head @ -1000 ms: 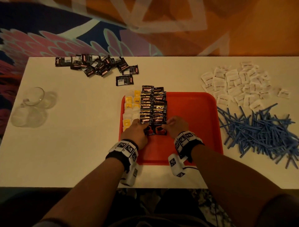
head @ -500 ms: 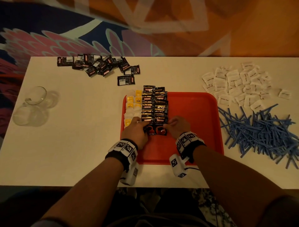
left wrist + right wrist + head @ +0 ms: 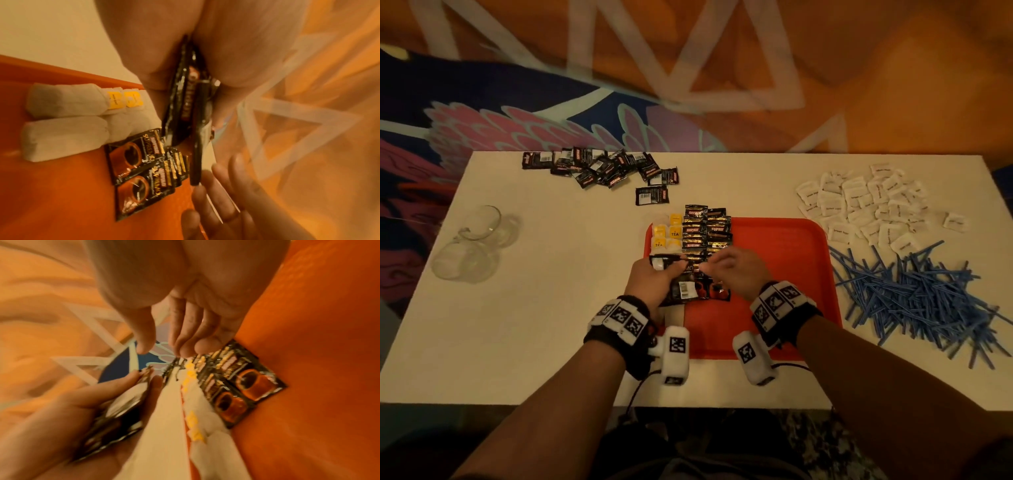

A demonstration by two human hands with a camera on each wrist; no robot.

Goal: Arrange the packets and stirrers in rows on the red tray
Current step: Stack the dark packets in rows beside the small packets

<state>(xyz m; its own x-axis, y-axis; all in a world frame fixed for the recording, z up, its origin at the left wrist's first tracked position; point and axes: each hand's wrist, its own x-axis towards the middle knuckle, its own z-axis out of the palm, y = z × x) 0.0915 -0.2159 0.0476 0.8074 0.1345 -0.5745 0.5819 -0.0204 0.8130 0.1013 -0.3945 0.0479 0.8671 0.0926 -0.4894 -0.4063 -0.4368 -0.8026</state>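
The red tray (image 3: 774,260) carries tea bags (image 3: 667,233) along its left edge and two columns of black coffee packets (image 3: 709,229) beside them. My left hand (image 3: 654,277) hovers over the front of those columns and grips a small stack of black packets (image 3: 681,289), pinched between thumb and fingers in the left wrist view (image 3: 189,100). My right hand (image 3: 732,270) is just right of the stack. Its fingers (image 3: 185,347) are relaxed, apart from the thumb, and hold nothing. The two front packets (image 3: 139,170) lie flat on the tray.
More black packets (image 3: 602,168) lie loose at the table's back left. White packets (image 3: 866,205) are heaped at the back right, with a pile of blue stirrers (image 3: 914,294) in front of them. Two glass cups (image 3: 472,246) stand at the far left.
Both hands have lifted off the front packets of the columns. The left hand has turned so that its stack of packets shows, and the right hand has moved up beside it.
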